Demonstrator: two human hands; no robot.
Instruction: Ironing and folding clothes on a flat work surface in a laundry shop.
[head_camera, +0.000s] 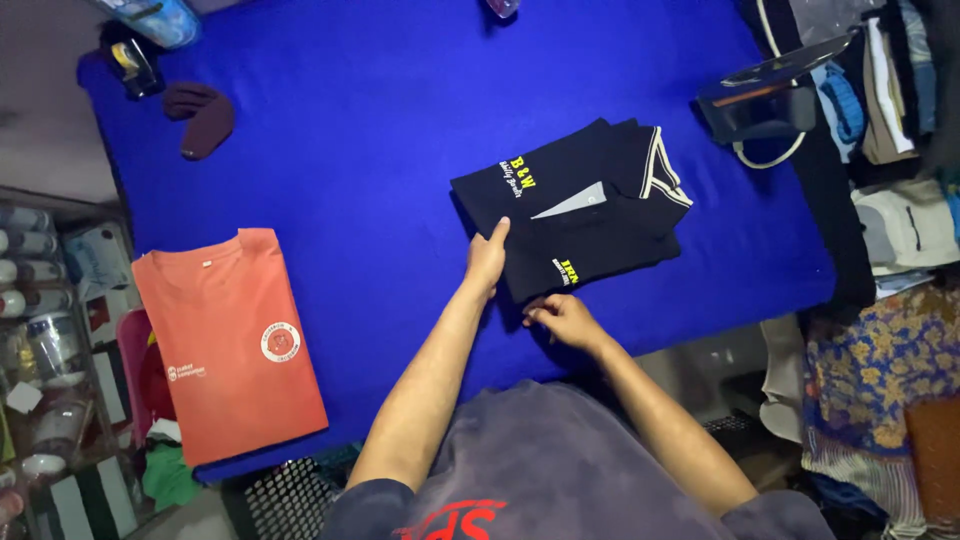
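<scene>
On the blue desk (400, 130), near the front edge and a bit to the right of the middle: a folded black polo shirt (590, 215) with a striped collar and yellow letters. Left hand (487, 257) flat on the shirt's left edge, fingers stretched out, grip released, nothing held. Right hand (562, 318) at the shirt's bottom edge, fingertips pinching the dark cloth there, grip clenched on the shirt.

At the left front of the desk, well apart from the black shirt: a folded orange T-shirt (232, 345) with a round badge, hanging a little over the edge. Far back on the left: a dark brown cloth (200, 115), with a small black and yellow thing (133, 62) just beside it. At the right back corner: an iron (760, 100) with a white cord. Past the right edge of the desk: piles of clothes (890, 120). Down at the left, beside the desk: shelves with jars (35, 340).
</scene>
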